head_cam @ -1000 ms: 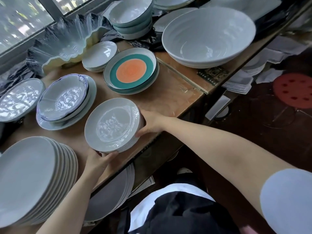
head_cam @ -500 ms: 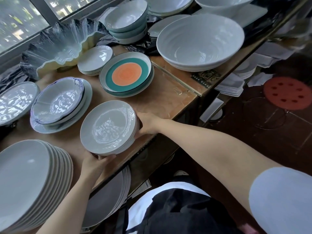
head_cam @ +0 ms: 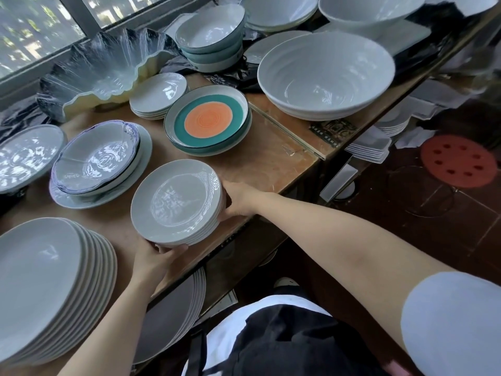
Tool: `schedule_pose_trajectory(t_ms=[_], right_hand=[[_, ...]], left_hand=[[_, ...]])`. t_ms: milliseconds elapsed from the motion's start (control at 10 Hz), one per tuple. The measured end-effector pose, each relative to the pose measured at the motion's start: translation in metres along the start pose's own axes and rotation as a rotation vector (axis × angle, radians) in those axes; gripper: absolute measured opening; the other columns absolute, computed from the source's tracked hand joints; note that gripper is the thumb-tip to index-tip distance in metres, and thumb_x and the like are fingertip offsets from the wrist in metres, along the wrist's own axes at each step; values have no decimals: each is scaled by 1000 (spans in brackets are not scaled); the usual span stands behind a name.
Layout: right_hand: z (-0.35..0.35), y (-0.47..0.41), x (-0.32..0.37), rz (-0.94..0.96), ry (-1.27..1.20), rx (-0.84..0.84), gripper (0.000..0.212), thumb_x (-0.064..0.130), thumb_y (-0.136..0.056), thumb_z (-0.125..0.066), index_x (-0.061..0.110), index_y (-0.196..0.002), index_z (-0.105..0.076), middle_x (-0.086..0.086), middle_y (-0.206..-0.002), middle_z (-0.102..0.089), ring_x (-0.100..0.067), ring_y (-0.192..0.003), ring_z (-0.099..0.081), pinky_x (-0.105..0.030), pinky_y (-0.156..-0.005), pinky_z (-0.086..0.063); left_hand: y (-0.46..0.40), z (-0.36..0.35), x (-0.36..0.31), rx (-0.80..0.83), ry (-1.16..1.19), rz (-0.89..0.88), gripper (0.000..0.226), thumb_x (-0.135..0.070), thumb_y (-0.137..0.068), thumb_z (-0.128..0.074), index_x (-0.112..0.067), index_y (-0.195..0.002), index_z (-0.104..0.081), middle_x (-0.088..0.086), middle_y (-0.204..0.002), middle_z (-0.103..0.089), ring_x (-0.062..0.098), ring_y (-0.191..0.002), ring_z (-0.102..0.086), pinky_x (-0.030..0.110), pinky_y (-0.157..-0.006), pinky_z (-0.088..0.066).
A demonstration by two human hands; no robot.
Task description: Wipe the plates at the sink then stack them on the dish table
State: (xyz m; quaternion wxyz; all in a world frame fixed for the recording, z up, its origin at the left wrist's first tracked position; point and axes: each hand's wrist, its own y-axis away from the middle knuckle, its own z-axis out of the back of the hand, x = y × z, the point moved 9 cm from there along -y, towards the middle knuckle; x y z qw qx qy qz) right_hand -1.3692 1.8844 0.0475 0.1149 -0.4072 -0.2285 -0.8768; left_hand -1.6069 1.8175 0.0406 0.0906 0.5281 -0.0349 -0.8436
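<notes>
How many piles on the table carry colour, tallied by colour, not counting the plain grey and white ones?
Orange-and-teal plates: 1 pile
Teal-sided bowls: 1 pile
Blue-rimmed scalloped bowls: 1 pile
Dark-streaked wavy bowl with a yellow edge: 1
Total: 4

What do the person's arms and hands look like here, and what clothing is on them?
Both forearms are bare, and no gloves, rings, watch or bracelets show on the left hand or the right hand. The right arm has a short pale sleeve at the upper arm. No sleeve is visible on the left arm. A dark apron over white clothing covers the body.
</notes>
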Motion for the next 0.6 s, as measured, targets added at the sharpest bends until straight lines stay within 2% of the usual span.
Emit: schedule_pose_trajectory(t_ms=[100,200,300,400,500,600], right_hand=[[0,-1,-1,-16,-1,-2,113,37,-64,-87,29,-150,-15,-2,-142,-47,-25,-128,-45,-29,-98,-34],[1,0,1,-25,28,-2,110,38,-66,-86,29,-149,-15,-2,-142,-48,-25,-128,-45,-30,-97,-35],[0,2,2,-33,73,-1,105,39,-71,-82,27,-150,-13,-5,-143,-47,-27,-129,-45,-40,-106,-38],[-1,8,2,-63,124,1,97,38,-77,-77,18,-150,-16,-9,-142,-47,-29,-128,-46,-42,-106,-39],[-2,15,1,-72,170,6,86,40,-84,-70,13,-149,-20,-10,-141,-48,-29,-125,-49,-35,-97,-41],[17,28,9,-60,153,-29,74,38,-89,-63,12,-148,-26,-11,-143,-47,-28,-126,-48,-31,-93,-40]], left_hand=[[0,3,13,17,-17,57,87,-5,-58,-91,-28,-127,-43,-14,-115,-59,4,-106,-55,23,-89,-41],[-1,7,18,-18,-27,87,83,-10,-61,-90,-41,-121,-41,-26,-108,-58,-7,-101,-55,16,-83,-41],[1,7,23,-40,-37,132,80,-16,-64,-89,-36,-125,-42,-18,-112,-61,4,-102,-58,26,-86,-43],[12,4,24,-71,-141,174,71,-31,-70,-85,-29,-129,-45,-3,-114,-62,19,-100,-59,33,-81,-44],[26,-3,20,-88,-156,192,65,-30,-81,-76,-24,-136,-42,5,-126,-61,27,-110,-59,39,-84,-47],[42,-6,6,-126,-153,202,67,-38,-85,-68,-22,-143,-38,5,-140,-53,24,-124,-53,32,-89,-42]])
